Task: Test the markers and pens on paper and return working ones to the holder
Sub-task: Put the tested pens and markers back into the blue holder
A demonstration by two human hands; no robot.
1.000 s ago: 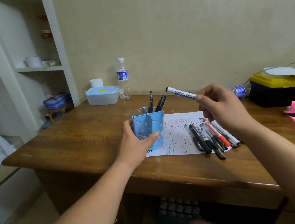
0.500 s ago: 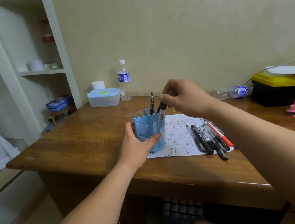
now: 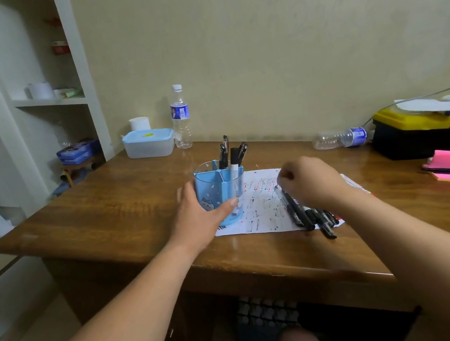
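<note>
The left hand (image 3: pixel 198 215) is reaching forward and gripping the blue holder (image 3: pixel 215 192), with the thumb curling across its front and the fingers wrapping its left side. The right hand (image 3: pixel 309 183) is hovering knuckles-up over the loose pens (image 3: pixel 306 216), fingers curling in; I cannot tell whether it is pinching one. Half a second ago that hand was up at the holder's rim, lowering the white marker (image 3: pixel 234 158). Now it is low over the sheet, and the marker is standing black-capped in the holder's right compartment, beside the dark pens (image 3: pixel 225 152). The holder is sitting near the middle of the desk (image 3: pixel 122 205), overlapping the left edge of the paper (image 3: pixel 263 211), which is showing red and black test strokes.
</note>
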